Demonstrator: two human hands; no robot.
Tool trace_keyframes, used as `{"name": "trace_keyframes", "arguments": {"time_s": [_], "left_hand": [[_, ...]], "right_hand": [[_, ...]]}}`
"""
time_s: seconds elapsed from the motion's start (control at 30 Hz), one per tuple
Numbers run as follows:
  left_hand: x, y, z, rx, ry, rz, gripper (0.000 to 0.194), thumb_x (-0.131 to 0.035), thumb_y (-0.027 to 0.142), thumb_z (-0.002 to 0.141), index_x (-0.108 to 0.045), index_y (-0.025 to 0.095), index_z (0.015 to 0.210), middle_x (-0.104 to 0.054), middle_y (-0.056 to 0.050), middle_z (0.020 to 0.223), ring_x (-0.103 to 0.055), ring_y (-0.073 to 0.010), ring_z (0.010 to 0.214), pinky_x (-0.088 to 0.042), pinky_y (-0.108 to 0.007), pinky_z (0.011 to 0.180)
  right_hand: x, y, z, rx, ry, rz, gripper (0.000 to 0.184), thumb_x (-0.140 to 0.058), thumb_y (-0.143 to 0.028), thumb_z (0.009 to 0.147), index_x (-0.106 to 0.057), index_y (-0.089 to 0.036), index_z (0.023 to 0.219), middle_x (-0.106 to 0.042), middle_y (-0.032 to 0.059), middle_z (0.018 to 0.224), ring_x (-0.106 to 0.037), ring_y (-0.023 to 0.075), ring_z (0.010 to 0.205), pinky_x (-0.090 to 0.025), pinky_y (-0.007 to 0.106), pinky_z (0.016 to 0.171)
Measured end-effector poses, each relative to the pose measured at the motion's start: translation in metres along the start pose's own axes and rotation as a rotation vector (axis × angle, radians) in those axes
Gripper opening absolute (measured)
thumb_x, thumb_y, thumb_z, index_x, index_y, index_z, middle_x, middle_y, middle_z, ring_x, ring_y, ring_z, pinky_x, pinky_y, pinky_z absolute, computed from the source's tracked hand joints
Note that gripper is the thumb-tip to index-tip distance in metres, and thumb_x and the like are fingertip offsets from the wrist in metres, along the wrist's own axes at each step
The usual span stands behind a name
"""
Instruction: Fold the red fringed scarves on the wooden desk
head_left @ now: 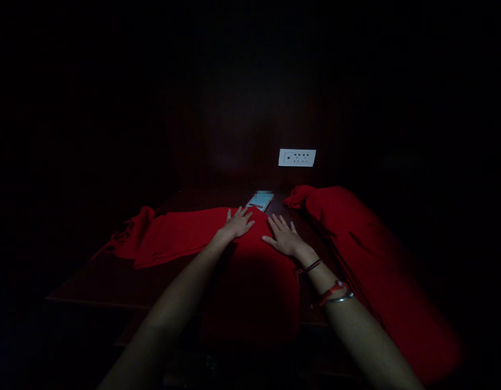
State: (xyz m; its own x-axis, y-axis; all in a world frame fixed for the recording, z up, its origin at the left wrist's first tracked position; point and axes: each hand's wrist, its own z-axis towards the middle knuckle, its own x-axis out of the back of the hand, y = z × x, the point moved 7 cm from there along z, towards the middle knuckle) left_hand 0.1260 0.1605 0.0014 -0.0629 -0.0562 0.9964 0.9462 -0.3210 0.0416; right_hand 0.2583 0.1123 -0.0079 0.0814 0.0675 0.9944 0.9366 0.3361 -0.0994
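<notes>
A red cloth (181, 235) lies spread over a dark wooden table (112, 281), with one end hanging over the near edge. My left hand (237, 223) rests flat on it, palm down, fingers stretched out. Just to the right, my right hand (283, 238) presses flat on the same cloth, fingers spread. Red cord and metal bracelets (331, 292) circle my right wrist. Neither hand holds anything.
A second red cloth (356, 238) drapes over the table's right side and down. A small light-blue packet (259, 201) lies just beyond my hands. A white wall socket (296, 157) sits on the dark back panel. The surroundings are very dark.
</notes>
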Motion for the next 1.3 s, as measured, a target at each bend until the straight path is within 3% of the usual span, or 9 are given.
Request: {"name": "trace_keyframes", "arguments": {"time_s": [0.2,0.4,0.53,0.63,0.73,0.9,1.03,1.17,1.3], "left_hand": [[-0.013,-0.034,-0.025,0.139,-0.128,-0.005,0.058,-0.014,0.054,0.080,-0.025,0.024,0.128,-0.015,-0.006,0.137,-0.011,-0.0254,0.124,-0.010,-0.053,0.094],[0.008,-0.043,-0.031,0.148,0.104,0.038,0.049,-0.015,0.045,0.084,-0.035,0.024,0.123,-0.026,-0.005,0.133,-0.021,-0.0208,0.121,-0.017,-0.045,0.096],[0.024,-0.095,-0.043,0.507,0.119,0.070,0.053,-0.022,0.046,0.081,-0.034,0.019,0.125,-0.020,-0.009,0.135,-0.014,-0.0299,0.122,-0.015,-0.050,0.095],[0.021,-0.138,-0.061,0.822,0.027,0.017,0.062,-0.021,0.050,0.079,-0.026,0.014,0.129,-0.015,-0.015,0.135,-0.011,-0.0384,0.120,-0.017,-0.057,0.090],[0.010,-0.156,-0.068,0.899,-0.063,-0.025,0.066,-0.016,0.052,0.078,-0.020,0.012,0.131,-0.014,-0.018,0.135,-0.013,-0.0403,0.119,-0.020,-0.061,0.086],[0.006,-0.154,-0.066,0.858,-0.074,-0.045,0.063,-0.014,0.048,0.080,-0.019,0.012,0.131,-0.011,-0.016,0.136,-0.009,-0.0385,0.120,-0.019,-0.061,0.086],[0.020,-0.134,-0.058,0.752,0.091,-0.043,0.059,-0.019,0.048,0.081,-0.025,0.013,0.129,-0.011,-0.015,0.136,-0.006,-0.0360,0.122,-0.016,-0.056,0.091],[0.027,-0.076,-0.038,0.314,0.213,-0.004,0.058,-0.017,0.051,0.081,-0.025,0.019,0.128,-0.011,-0.008,0.137,-0.004,-0.0255,0.124,-0.014,-0.047,0.096],[-0.002,-0.019,-0.031,-0.186,-0.087,-0.079,0.053,-0.020,0.053,0.081,-0.022,0.029,0.128,-0.016,0.000,0.137,-0.012,-0.0163,0.124,-0.013,-0.040,0.098]], "right_hand": [[-0.014,-0.003,-0.001,0.004,-0.153,0.039,0.078,-0.010,-0.065,0.072,-0.006,-0.017,0.133,0.000,0.0034,0.138,0.004,0.0210,0.125,0.000,0.044,0.099],[-0.005,-0.013,-0.003,0.085,-0.028,0.055,0.073,-0.010,-0.065,0.073,-0.005,-0.022,0.133,0.003,0.0005,0.139,0.009,0.0207,0.124,0.003,0.045,0.098],[-0.015,-0.013,-0.002,0.070,-0.134,0.050,0.073,-0.010,-0.064,0.073,-0.008,-0.022,0.132,-0.003,0.0014,0.139,0.004,0.0220,0.125,0.002,0.046,0.098],[-0.008,-0.014,-0.001,0.084,-0.043,0.044,0.072,-0.010,-0.064,0.074,-0.007,-0.022,0.133,-0.001,0.0019,0.139,0.005,0.0221,0.125,0.001,0.047,0.097],[-0.001,-0.017,-0.002,0.127,0.047,0.057,0.072,-0.010,-0.064,0.074,-0.006,-0.023,0.133,0.001,0.0014,0.139,0.007,0.0214,0.125,0.001,0.047,0.097],[-0.016,-0.018,-0.002,0.115,-0.126,0.057,0.073,-0.012,-0.066,0.073,-0.009,-0.023,0.132,-0.005,0.0018,0.139,0.001,0.0227,0.125,0.003,0.047,0.097],[-0.011,-0.017,-0.001,0.118,-0.034,0.058,0.073,-0.010,-0.066,0.072,-0.007,-0.024,0.132,-0.002,0.0006,0.139,0.004,0.0223,0.125,0.003,0.048,0.097],[-0.012,-0.016,0.000,0.093,-0.071,0.047,0.074,-0.010,-0.067,0.072,-0.008,-0.024,0.132,-0.003,0.0008,0.139,0.003,0.0232,0.125,0.002,0.049,0.097],[-0.007,-0.014,0.000,0.088,-0.016,0.036,0.073,-0.010,-0.066,0.073,-0.009,-0.023,0.132,-0.003,0.0013,0.139,0.003,0.0220,0.125,0.001,0.048,0.097]]}}
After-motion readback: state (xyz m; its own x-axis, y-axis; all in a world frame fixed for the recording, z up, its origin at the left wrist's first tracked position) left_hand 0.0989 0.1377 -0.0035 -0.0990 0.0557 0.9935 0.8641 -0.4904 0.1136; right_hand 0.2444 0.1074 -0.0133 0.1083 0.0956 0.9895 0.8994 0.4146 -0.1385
